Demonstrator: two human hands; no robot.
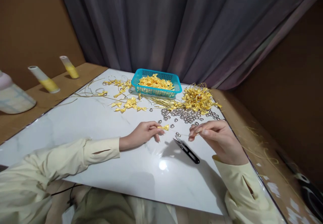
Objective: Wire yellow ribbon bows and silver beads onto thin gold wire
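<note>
Between the fingertips of my left hand (141,134) is a small yellow ribbon bow (165,127), held just above the white tabletop. From the bow a thin thread (180,133) runs across to my right hand (214,134), whose thumb and fingers pinch its other end; whether a needle is there is too small to tell. Black thread snips (188,151) lie on the table between the hands, blades pointing away to the left. Loose silvery drop-shaped pieces (186,115) are scattered just beyond my hands, one of them (178,134) close under the thread.
A turquoise basket (156,92) of yellow bows stands at the back. Beside it are a heap of bows with cords (198,97), gold cords (161,101) and loose bows (131,103). Yellow thread spools (47,82) and a bottle (15,94) stand left; black scissors (311,190) lie right.
</note>
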